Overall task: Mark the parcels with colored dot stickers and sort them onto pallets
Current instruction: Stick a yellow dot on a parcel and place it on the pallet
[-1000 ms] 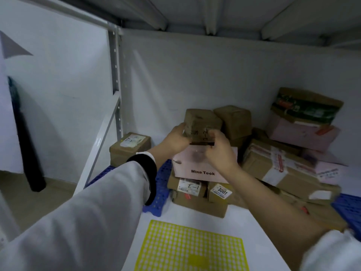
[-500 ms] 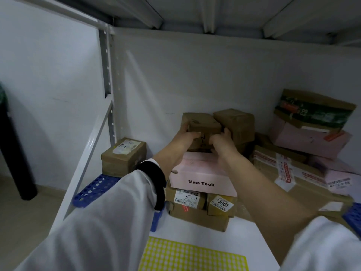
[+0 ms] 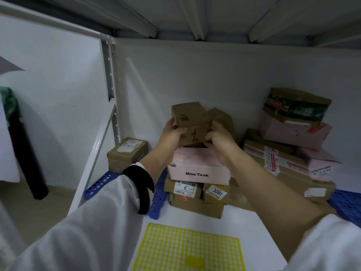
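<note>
A small brown cardboard parcel (image 3: 190, 122) with handwritten digits on its front is held between both hands, just above a pink box (image 3: 197, 169) marked "Mine Took". My left hand (image 3: 172, 132) grips its left side and my right hand (image 3: 219, 138) grips its lower right corner. The parcel is tilted, its top leaning back. Under the pink box lie brown parcels (image 3: 187, 189) labelled "1-3" and "3001". A yellow sheet of dot stickers (image 3: 187, 249) lies flat on the white shelf near me.
A blue pallet (image 3: 97, 184) at the left carries one brown box (image 3: 127, 153). More brown and pink parcels (image 3: 283, 159) pile up at the right on another blue pallet (image 3: 345, 204). A second small brown parcel (image 3: 222, 118) stands behind the held one. Shelf upright (image 3: 109, 75) at left.
The small brown parcel has been lifted and tilted back in both hands, turning its handwritten face toward me. The camera has shifted slightly.
</note>
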